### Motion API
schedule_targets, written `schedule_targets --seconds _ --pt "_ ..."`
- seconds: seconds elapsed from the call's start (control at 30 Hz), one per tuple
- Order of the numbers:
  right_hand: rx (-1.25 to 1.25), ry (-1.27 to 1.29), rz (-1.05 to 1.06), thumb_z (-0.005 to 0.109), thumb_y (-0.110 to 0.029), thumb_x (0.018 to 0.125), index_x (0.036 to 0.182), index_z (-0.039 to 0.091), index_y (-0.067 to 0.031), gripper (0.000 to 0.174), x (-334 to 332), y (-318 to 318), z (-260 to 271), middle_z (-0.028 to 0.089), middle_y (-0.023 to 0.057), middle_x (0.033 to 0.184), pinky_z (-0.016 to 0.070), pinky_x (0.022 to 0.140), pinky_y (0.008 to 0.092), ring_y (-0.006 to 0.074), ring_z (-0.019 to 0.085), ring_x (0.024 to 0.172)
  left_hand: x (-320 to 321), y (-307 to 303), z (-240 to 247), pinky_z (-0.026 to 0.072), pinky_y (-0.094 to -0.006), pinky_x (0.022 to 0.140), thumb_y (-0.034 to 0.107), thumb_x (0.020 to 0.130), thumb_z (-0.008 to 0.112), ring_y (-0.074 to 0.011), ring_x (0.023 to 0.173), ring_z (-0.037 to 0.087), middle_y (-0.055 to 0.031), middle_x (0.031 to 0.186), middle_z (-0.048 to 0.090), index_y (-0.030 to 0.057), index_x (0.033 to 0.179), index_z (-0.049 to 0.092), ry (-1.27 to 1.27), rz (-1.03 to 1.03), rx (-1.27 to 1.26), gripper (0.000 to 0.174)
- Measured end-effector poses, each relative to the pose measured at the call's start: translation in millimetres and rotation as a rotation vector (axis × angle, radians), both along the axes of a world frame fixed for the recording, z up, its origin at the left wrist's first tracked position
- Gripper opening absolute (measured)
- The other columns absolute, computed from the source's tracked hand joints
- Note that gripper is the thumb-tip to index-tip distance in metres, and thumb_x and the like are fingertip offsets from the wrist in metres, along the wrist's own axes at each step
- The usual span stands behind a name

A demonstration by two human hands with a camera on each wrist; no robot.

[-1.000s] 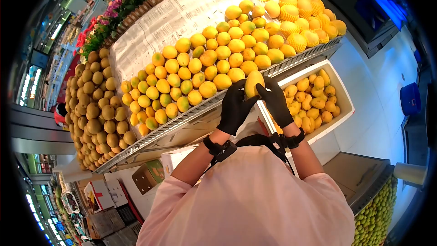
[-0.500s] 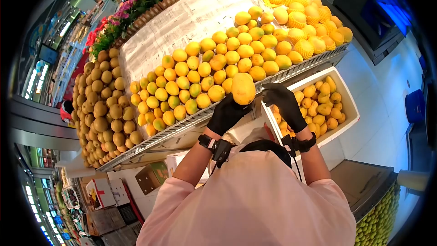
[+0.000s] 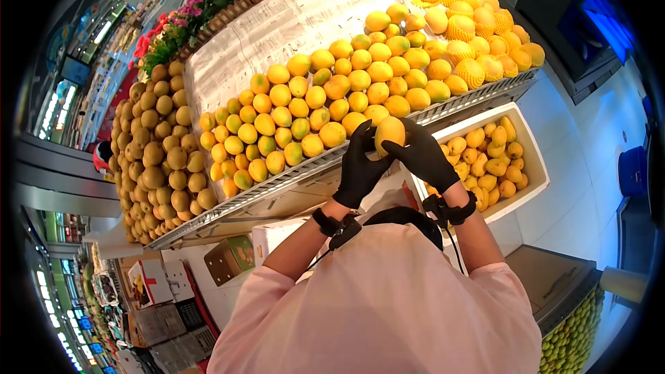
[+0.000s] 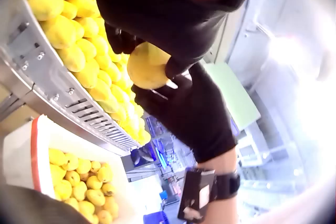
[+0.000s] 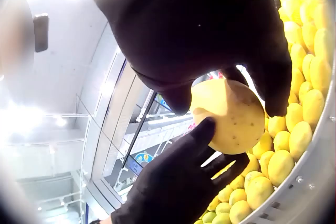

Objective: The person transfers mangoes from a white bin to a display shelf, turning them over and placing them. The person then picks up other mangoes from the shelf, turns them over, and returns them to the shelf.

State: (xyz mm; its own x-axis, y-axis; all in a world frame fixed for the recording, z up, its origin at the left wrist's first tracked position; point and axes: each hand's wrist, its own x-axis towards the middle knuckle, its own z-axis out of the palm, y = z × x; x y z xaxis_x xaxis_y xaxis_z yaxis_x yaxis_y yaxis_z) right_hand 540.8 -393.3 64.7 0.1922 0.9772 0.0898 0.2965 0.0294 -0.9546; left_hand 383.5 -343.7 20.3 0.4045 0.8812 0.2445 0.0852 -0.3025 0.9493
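Both hands wear black gloves and hold one yellow mango between them, in front of the shelf's metal edge. The left hand curls round its left side, and the right hand grips the right side. In the left wrist view the mango sits between the thumb and fingers of the left hand, with the right hand against it. Small dark specks mark the mango in the right wrist view, where the fingertips of both hands touch it.
Rows of mangoes lie on the paper-lined shelf. Brown round fruit is heaped at left, and net-wrapped fruit at the far right. A white foam box of mangoes stands below, right of the hands.
Half a second ago the mango rested on the left hand with the right hand apart from it. Now the right hand has come in and holds it too, and the mango stands slightly farther right.
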Motion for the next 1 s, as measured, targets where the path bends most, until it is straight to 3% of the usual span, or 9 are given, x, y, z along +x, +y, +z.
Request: schedule_targets --seconds 0.07,0.17,0.33,0.43,0.6,0.83,0.9,0.93,1.0 --pt "0.044 -0.110 0.030 0.078 -0.027 0.073 0.119 0.054 -0.0005 0.058 -2.1 4.9 11.0 0.064 0.0203 0.104 0.0502 0.083 0.0368 0.0336 0.062 0.096 5.4 -5.9 9.1 0.0487 -0.0363 0.089 0.007 0.068 0.081 -0.0267 0.106 0.059 -0.0150 0.111 0.060 0.0045 0.131 0.046 0.085 0.081 0.194 0.072" --pt "0.087 -0.210 -0.112 0.079 -0.020 0.073 0.121 0.053 0.0000 0.059 -6.6 2.5 3.1 0.062 0.0164 0.111 0.0486 0.088 0.0344 0.0279 0.062 0.101 6.2 -8.9 20.2 0.0446 -0.0393 0.093 0.009 0.067 0.081 -0.0317 0.108 0.055 -0.0154 0.115 0.058 0.0051 0.130 0.048 0.213 0.138 0.382 0.071" --pt "0.157 0.016 -0.059 0.084 -0.018 0.065 0.122 0.052 -0.0026 0.067 8.6 -0.5 -16.4 0.060 0.0125 0.114 0.0493 0.089 0.0339 0.0217 0.060 0.103 3.1 -4.1 33.2 0.0391 -0.0437 0.100 0.017 0.067 0.083 -0.0353 0.119 0.047 -0.0173 0.129 0.049 0.0056 0.133 0.043 0.285 0.120 0.589 0.078" --pt "0.141 0.096 -0.001 0.085 -0.014 0.064 0.124 0.052 -0.0036 0.069 14.7 -2.6 -26.0 0.059 0.0094 0.116 0.0482 0.092 0.0332 0.0203 0.058 0.106 -0.4 6.4 29.5 0.0393 -0.0426 0.101 0.018 0.064 0.087 -0.0331 0.121 0.047 -0.0151 0.130 0.049 0.0048 0.134 0.042 0.241 0.022 0.527 0.084" --pt "0.120 0.146 0.075 0.083 -0.010 0.067 0.125 0.052 -0.0038 0.065 12.8 -10.0 -26.2 0.059 0.0098 0.118 0.0471 0.093 0.0330 0.0204 0.057 0.108 -3.2 8.8 24.3 0.0476 -0.0365 0.092 0.018 0.068 0.084 -0.0274 0.108 0.060 -0.0136 0.118 0.061 0.0046 0.125 0.052 0.198 -0.186 0.222 0.067" --pt "0.095 -0.043 0.203 0.079 -0.013 0.073 0.130 0.050 -0.0040 0.064 25.7 -2.3 -37.3 0.056 0.0137 0.125 0.0449 0.096 0.0354 0.0245 0.054 0.114 -9.6 13.0 16.5 0.0481 -0.0362 0.089 0.018 0.069 0.083 -0.0276 0.104 0.061 -0.0124 0.113 0.063 0.0063 0.118 0.056 0.224 -0.166 0.278 0.058" --pt "0.056 0.026 0.239 0.075 -0.012 0.078 0.132 0.047 -0.0039 0.061 29.6 -1.3 -38.1 0.055 0.0134 0.125 0.0455 0.095 0.0339 0.0226 0.053 0.117 -10.7 16.9 17.0 0.0479 -0.0367 0.088 0.018 0.069 0.083 -0.0280 0.103 0.060 -0.0122 0.111 0.063 0.0063 0.118 0.056 0.228 -0.169 0.337 0.057" --pt "-0.022 0.284 0.235 0.070 -0.012 0.084 0.136 0.044 -0.0038 0.059 27.4 -4.3 -37.1 0.056 0.0120 0.123 0.0479 0.091 0.0314 0.0198 0.055 0.111 -10.6 18.0 23.3 0.0474 -0.0372 0.087 0.017 0.069 0.082 -0.0292 0.101 0.060 -0.0121 0.111 0.062 0.0058 0.116 0.056 0.229 -0.194 0.326 0.055" --pt "-0.105 0.306 0.250 0.068 -0.012 0.086 0.137 0.042 -0.0037 0.058 27.2 -3.1 -30.0 0.056 0.0112 0.122 0.0498 0.086 0.0295 0.0177 0.056 0.107 -13.3 22.7 19.9 0.0474 -0.0372 0.088 0.017 0.069 0.082 -0.0295 0.101 0.060 -0.0123 0.111 0.062 0.0049 0.116 0.056 0.219 -0.208 0.340 0.055"
